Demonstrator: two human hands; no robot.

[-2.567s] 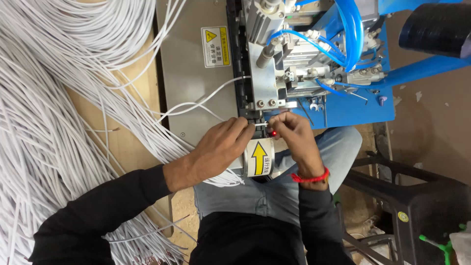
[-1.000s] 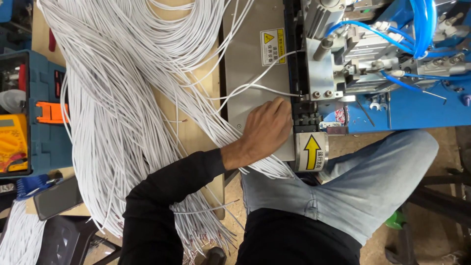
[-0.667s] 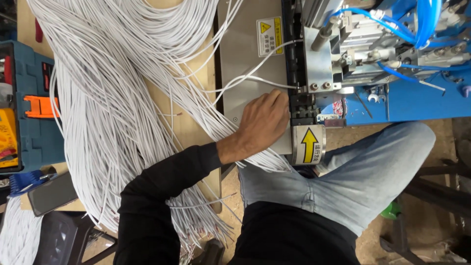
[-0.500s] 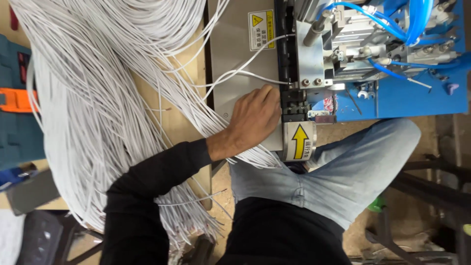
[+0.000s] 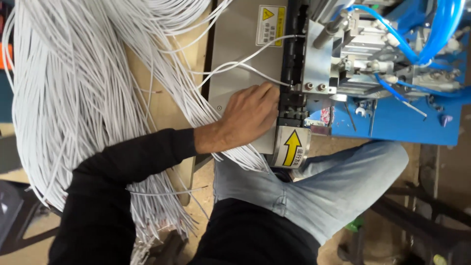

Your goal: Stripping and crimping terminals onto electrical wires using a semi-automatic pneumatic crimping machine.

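My left hand (image 5: 250, 114) rests on the grey metal plate (image 5: 235, 44) of a wire-processing machine. Its fingertips press against the black feed block (image 5: 293, 105), and they pinch a thin white wire (image 5: 245, 66) whose end meets the machine's slot near my index finger. That wire loops back left over the plate toward a big bundle of white wires (image 5: 73, 98) spread across the wooden bench. A black sleeve covers my forearm. My right hand is out of sight.
The machine has a blue frame (image 5: 407, 122), blue air hoses (image 5: 436, 29) and a silver pneumatic head (image 5: 363, 54). A yellow arrow label (image 5: 292, 147) sits on a round part below my hand. My jeans-clad leg (image 5: 319, 191) lies under the machine.
My right hand, which was at the machine's slot 2.6 s ago, has left the view. My left hand stays at the feed block while the view drifts.
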